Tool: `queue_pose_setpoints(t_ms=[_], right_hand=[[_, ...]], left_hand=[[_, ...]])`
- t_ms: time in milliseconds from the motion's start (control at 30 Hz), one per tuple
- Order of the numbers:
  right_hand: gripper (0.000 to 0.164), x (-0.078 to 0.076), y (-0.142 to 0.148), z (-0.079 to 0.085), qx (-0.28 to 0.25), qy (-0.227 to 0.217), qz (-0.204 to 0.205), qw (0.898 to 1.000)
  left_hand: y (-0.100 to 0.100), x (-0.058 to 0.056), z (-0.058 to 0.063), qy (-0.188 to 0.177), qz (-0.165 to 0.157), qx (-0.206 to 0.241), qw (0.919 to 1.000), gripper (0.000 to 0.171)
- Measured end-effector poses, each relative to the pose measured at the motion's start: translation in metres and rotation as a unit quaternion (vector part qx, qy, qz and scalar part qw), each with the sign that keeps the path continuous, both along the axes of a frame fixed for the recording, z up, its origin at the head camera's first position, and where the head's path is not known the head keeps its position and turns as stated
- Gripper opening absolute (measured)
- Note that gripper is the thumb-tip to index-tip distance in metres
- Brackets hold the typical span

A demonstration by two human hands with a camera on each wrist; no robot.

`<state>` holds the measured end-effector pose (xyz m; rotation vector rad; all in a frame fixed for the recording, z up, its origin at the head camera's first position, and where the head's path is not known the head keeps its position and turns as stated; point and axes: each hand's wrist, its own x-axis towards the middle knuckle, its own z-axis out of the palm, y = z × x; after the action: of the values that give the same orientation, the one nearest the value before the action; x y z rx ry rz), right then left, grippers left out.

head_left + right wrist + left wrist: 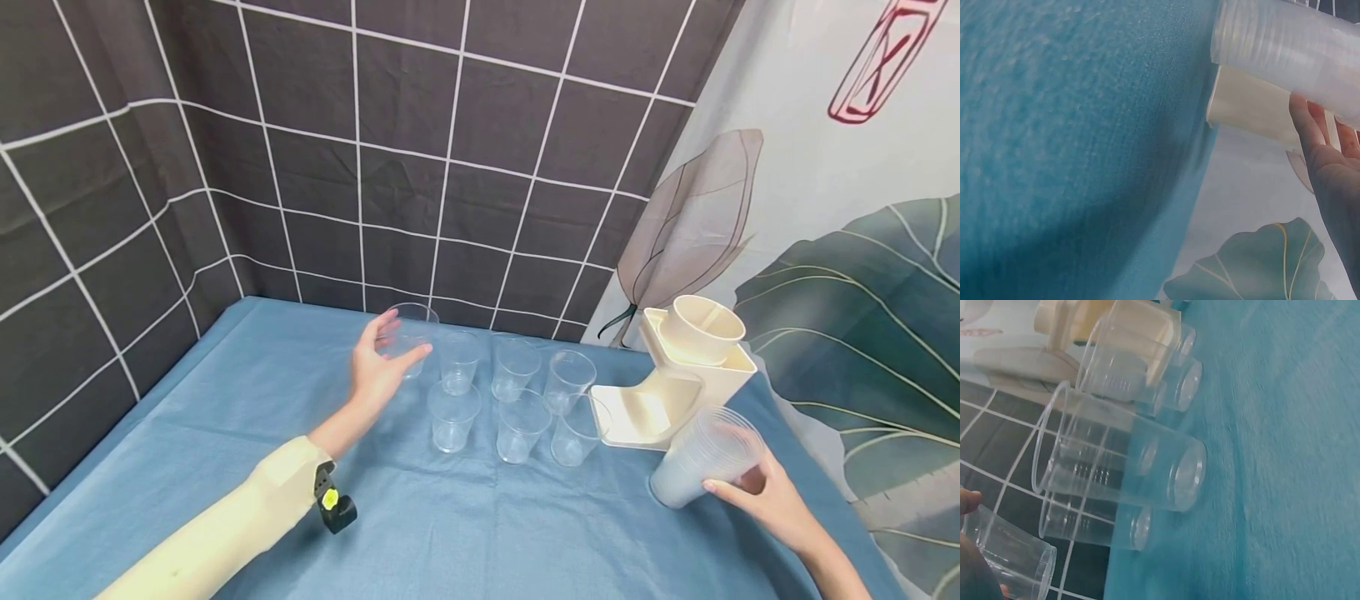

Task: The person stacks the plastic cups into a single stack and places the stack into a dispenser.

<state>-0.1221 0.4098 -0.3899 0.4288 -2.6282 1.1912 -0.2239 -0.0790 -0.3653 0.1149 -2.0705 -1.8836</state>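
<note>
On blue tablecloth (225,400), left to right:
Left hand (378,367): fingers curled round one clear cup (408,329), lifted at the far left of the rows.
Standing cups (517,392): six, two rows.
Cream dispenser (675,375): behind.
Right hand (765,496): grips tilted cup stack (701,458).

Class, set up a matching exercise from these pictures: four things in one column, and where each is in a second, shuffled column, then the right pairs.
Things:
1. single clear cup
2. stack of cups
3. cream machine
4. six clear cups

Places:
A. standing in two rows on the blue cloth
B. held in the left hand
C. at the table's right, near the leaf backdrop
D. held tilted in the right hand

Pairs: 1-B, 2-D, 3-C, 4-A
</note>
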Motion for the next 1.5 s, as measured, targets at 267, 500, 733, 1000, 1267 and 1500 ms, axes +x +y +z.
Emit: queue_pose_setpoints(t_ms=[267,500,733,1000,1267,1500], right_hand=[[0.079,0.000,-0.001,0.000,0.003,-0.005,-0.005,1.000],[0.079,-0.001,-0.001,0.001,0.008,-0.010,-0.011,1.000],[0.080,-0.001,-0.001,0.000,0.006,-0.009,-0.009,1.000],[0.079,-0.001,-0.001,-0.001,0.006,-0.013,-0.014,1.000],[0.080,-0.001,-0.001,-0.001,-0.004,-0.003,-0.003,1.000],[0.081,0.000,-0.001,-0.002,-0.008,0.002,-0.001,1.000]], left_hand=[[0.005,0.005,0.007,-0.001,-0.010,-0.003,0.9999,0.071],[0.013,0.010,0.016,0.006,-0.015,-0.011,0.9998,0.070],[0.019,0.013,0.021,0.016,-0.026,-0.002,0.9995,0.073],[0.029,0.015,0.025,0.019,-0.041,0.019,0.9988,0.072],[0.041,0.020,0.030,0.035,-0.052,0.018,0.9979,0.071],[0.055,0.021,0.032,0.039,-0.069,0.015,0.9968,0.069]])
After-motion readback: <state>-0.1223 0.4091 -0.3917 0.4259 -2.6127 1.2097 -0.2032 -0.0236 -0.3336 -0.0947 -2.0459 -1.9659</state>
